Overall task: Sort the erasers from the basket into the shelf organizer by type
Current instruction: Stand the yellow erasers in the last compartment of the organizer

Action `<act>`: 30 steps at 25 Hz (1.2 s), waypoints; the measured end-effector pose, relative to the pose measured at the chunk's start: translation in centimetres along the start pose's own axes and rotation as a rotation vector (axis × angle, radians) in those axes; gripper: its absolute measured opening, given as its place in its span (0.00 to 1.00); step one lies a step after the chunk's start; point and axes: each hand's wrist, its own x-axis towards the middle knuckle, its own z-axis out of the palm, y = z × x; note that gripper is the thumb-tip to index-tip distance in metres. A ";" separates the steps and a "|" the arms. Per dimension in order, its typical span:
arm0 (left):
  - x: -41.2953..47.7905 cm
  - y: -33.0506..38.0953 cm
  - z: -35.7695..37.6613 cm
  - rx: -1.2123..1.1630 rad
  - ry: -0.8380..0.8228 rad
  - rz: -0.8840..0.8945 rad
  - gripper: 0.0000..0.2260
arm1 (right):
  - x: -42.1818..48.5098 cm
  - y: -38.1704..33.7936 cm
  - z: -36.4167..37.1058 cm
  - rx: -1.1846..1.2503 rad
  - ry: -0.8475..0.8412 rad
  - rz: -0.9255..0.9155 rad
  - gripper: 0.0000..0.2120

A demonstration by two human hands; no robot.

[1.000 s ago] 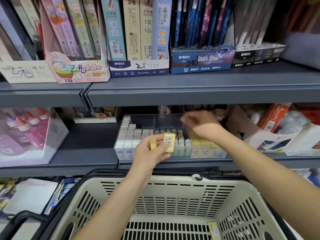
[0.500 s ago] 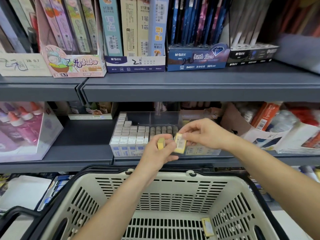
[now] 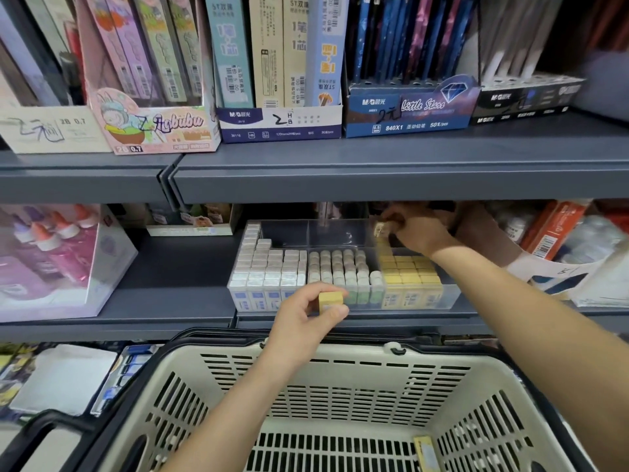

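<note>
Shelf organizer (image 3: 326, 233), head view, the only one to hand: clear plastic, on the lower shelf (image 3: 170, 267), three compartments. White erasers (image 3: 269, 267) fill the left one, pale rounded erasers (image 3: 340, 267) the middle, yellow stock (image 3: 408, 270) the right. The right hand (image 3: 417, 229) is at the back of the right compartment, under the upper shelf edge, fingers curled round a small yellow eraser (image 3: 378, 229). That spot is blurred and shadowed, so whether the piece touches the row beneath it cannot be told. The left hand (image 3: 306, 315) hovers just before the organizer's front wall, above the far rim of the basket (image 3: 340, 356), thumb and fingers pinching a square-ended yellow eraser (image 3: 330, 299) with its end up. One loose eraser (image 3: 425, 453), yellow-wrapped, lies on the basket floor near the right front; the arms hide part of the floor. Step in hand, as I judge it, is seating the right-hand piece behind the last yellow row. To do it well, stand it the same way up as its neighbours and butt it against the row. Keep it clear of the divider to the middle compartment, and keep the forearm high so it does not rake the front yellow rows. Let go only once it sits flat. The left hand's piece belongs in the same compartment.
</note>
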 end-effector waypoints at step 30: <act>0.3 2.4 2.5 -0.085 0.023 0.032 0.12 | -11.4 -7.7 -4.1 0.564 -0.168 0.034 0.03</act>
